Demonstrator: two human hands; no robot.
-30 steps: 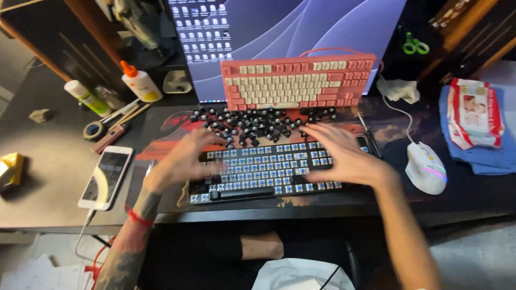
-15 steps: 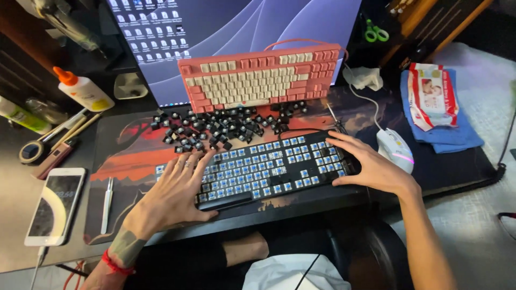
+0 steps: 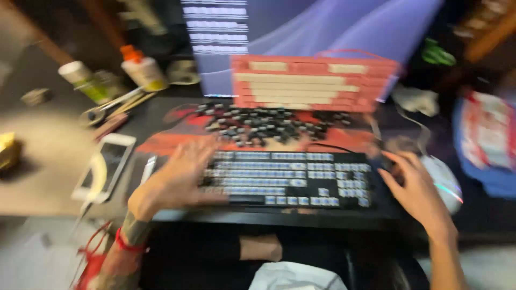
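A black keyboard (image 3: 301,180) with pale blue keycaps lies in front of me on a red and black desk mat (image 3: 177,142). My left hand (image 3: 180,180) rests flat on the keyboard's left end, fingers spread over the keys. At the right end, my right hand (image 3: 414,188) touches the keyboard's edge with its fingers apart. Neither hand holds anything. A heap of loose dark keycaps (image 3: 269,123) lies just beyond the keyboard. The whole view is blurred by motion.
A pink and cream keyboard (image 3: 312,83) leans against the monitor (image 3: 322,27) behind the keycaps. A white mouse (image 3: 446,180) sits right of my right hand. Left of the mat are a white phone (image 3: 105,166), scissors (image 3: 110,104) and glue bottles (image 3: 141,67). A blue cloth with a packet (image 3: 489,139) lies far right.
The camera has swung, blurring the view. My right hand slid from the keys to the keyboard's right edge. My left hand stays flat on the left keys.
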